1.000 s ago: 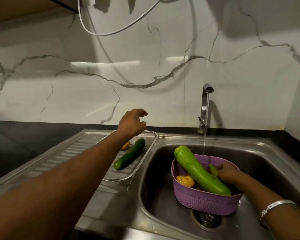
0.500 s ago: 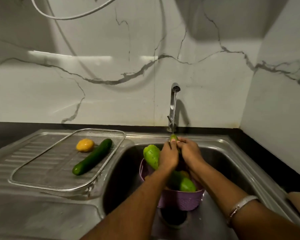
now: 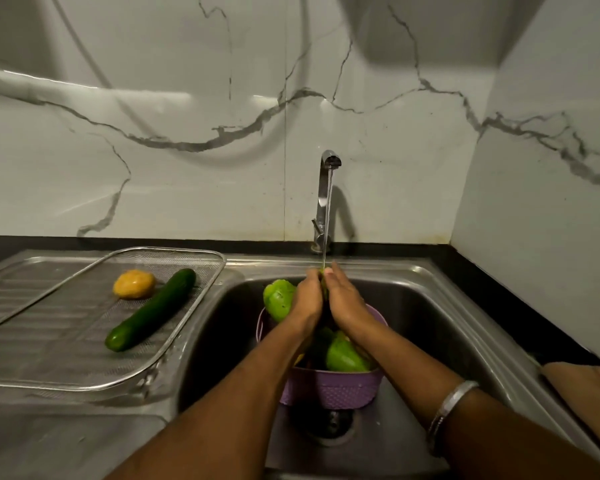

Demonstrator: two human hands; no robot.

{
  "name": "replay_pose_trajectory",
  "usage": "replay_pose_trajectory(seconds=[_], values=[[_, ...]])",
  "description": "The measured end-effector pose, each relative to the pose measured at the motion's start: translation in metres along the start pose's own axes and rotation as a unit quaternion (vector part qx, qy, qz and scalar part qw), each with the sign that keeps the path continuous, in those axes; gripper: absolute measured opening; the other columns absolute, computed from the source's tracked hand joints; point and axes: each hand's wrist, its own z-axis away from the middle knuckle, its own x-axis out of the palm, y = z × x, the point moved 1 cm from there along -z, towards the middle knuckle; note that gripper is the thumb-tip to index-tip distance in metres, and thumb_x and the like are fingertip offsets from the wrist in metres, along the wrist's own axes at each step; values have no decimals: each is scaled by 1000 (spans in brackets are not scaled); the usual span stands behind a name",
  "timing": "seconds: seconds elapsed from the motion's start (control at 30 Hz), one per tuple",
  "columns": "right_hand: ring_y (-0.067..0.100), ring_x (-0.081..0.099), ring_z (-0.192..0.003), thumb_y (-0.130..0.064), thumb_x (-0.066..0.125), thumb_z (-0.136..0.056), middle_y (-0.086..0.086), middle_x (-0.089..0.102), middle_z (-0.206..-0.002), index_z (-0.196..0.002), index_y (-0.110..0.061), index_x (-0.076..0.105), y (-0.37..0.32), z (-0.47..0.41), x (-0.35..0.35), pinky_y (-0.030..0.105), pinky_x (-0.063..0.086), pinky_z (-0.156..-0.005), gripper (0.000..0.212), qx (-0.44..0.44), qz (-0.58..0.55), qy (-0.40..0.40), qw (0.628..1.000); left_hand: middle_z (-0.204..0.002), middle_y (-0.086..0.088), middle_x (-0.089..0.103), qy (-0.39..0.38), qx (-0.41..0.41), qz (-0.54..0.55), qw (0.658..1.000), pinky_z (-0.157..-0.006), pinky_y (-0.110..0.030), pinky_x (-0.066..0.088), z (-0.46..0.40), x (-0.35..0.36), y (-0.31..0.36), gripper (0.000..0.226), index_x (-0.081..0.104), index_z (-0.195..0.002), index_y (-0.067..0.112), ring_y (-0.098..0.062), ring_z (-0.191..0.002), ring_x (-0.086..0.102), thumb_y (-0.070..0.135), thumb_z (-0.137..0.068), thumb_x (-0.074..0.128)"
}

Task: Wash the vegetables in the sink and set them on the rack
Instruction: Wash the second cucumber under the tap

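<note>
My left hand [image 3: 307, 301] and my right hand [image 3: 343, 299] meet under the running water and hold a small green vegetable [image 3: 323, 271] between them; only its tip shows. Below them a purple basket [image 3: 329, 391] stands in the sink [image 3: 219, 341]. In it lies a long light-green gourd [image 3: 278, 299], its upper end sticking out on the left, and other vegetables are mostly hidden by my arms. On the wire rack [image 3: 187, 327] to the left lie a dark green cucumber [image 3: 151, 310] and a yellow vegetable [image 3: 134, 284].
The steel tap [image 3: 326, 199] at the back of the sink runs a thin stream onto my hands. The drain [image 3: 329, 422] sits just in front of the basket. A ribbed draining board [image 3: 32, 407] lies under the rack. A marble wall closes the right side.
My left hand came from above the rack to the sink and joined my right hand, which lifted the small green vegetable out of the basket up under the tap.
</note>
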Motion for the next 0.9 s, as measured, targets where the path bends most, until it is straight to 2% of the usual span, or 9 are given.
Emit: replay_pose_trajectory(seconds=[0.07,0.2,0.3,0.37,0.43,0.57,0.67,0.77,0.9], values=[[25,35,-148,-41,32,-110,3,30,-164,-161,-33,21,-3,-2,-2,40,31,-120,53,29,-47,-11,998,-93,-11,69,-10,-6,3,1000,-86,-35,51,4,2,-1,43,68,-87,14,-24,-93,64,30,-106,33],[21,50,-130,-36,29,-111,8,54,-141,-146,-19,45,-6,7,9,32,37,-112,41,26,-77,-35,996,-111,-9,67,-10,24,-22,999,-89,-31,46,-15,-1,-8,38,64,-109,12,-19,-99,61,33,-107,32],[20,48,-134,-35,31,-111,4,50,-148,-154,-20,40,-2,8,12,36,36,-116,46,14,-97,-34,995,-108,-1,66,-36,4,-55,998,-94,-29,43,-31,2,-19,34,61,-95,26,-19,-104,61,40,-105,32],[19,51,-131,-40,36,-109,0,53,-144,-151,-19,46,-2,4,6,35,38,-113,48,26,-110,-5,994,-100,-4,67,-18,10,-43,999,-86,-30,46,-18,2,-12,38,65,-91,23,-25,-100,64,38,-105,32],[25,52,-134,-48,39,-107,6,54,-148,-149,-20,50,1,-3,-1,42,40,-115,51,50,-130,7,990,-95,-12,68,-5,8,-57,998,-82,-34,52,0,0,0,44,66,-90,16,-28,-90,65,36,-106,31],[26,49,-136,-40,36,-109,9,52,-149,-152,-21,45,-3,4,6,42,36,-118,47,60,-146,-20,987,-101,-12,67,5,35,-83,996,-89,-34,50,-2,-4,-3,43,66,-104,10,-24,-96,62,35,-107,31],[22,54,-126,-37,33,-110,9,58,-138,-149,-19,47,0,10,16,40,40,-114,45,53,-129,-27,990,-111,-17,68,5,17,-69,997,-95,-38,51,-10,-4,-5,48,66,-107,9,-26,-102,64,42,-105,32],[26,61,-111,-41,37,-108,17,65,-125,-129,-14,61,-5,7,5,42,47,-106,42,90,-151,19,984,-101,-18,68,-4,45,-121,992,-83,-34,51,0,-1,-1,44,65,-94,9,-29,-95,64,31,-108,29],[30,64,-100,-45,40,-107,15,68,-102,-117,-6,66,-13,10,-7,42,52,-97,48,128,-189,24,973,-102,-21,68,3,64,-118,991,-91,-41,53,9,2,1,45,63,-90,13,-33,-96,65,33,-108,28]])
